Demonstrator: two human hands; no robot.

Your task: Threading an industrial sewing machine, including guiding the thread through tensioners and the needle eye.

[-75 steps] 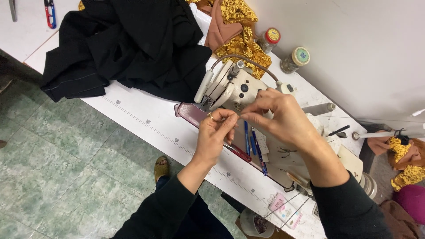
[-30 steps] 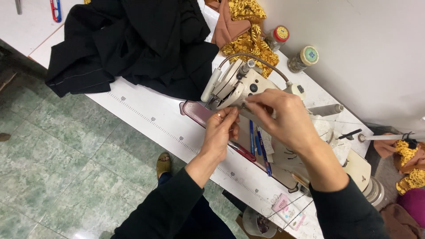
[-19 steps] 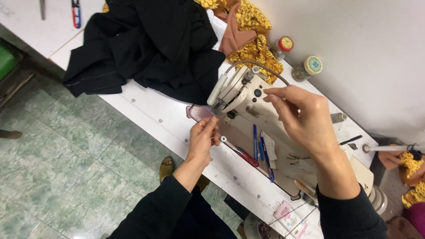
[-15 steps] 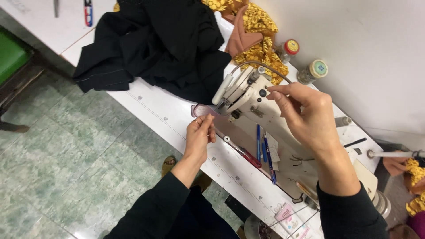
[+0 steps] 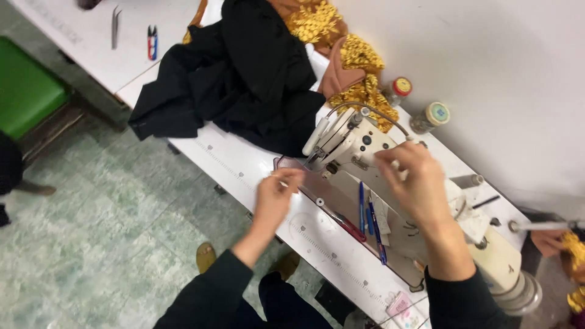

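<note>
A cream industrial sewing machine (image 5: 350, 143) stands on a white table (image 5: 244, 167). My left hand (image 5: 275, 196) hovers at the table's front edge, just left of the needle area, with thumb and fingers pinched together; nothing shows between them. My right hand (image 5: 415, 183) lies on top of the machine's arm, fingers curled at a small white part, the grip blurred. Both sleeves are black.
A heap of black cloth (image 5: 241, 79) and gold sequined fabric (image 5: 359, 67) lies behind the machine. Two thread spools (image 5: 431, 116) stand by the wall. Pens (image 5: 367, 214) lie on the machine bed. Snips (image 5: 152, 41) and tweezers (image 5: 114, 27) rest far left. A green stool (image 5: 24, 91) stands on the floor.
My left hand has drawn back from the needle toward the table's front edge. My right hand has slid right along the machine's top. The view has shifted.
</note>
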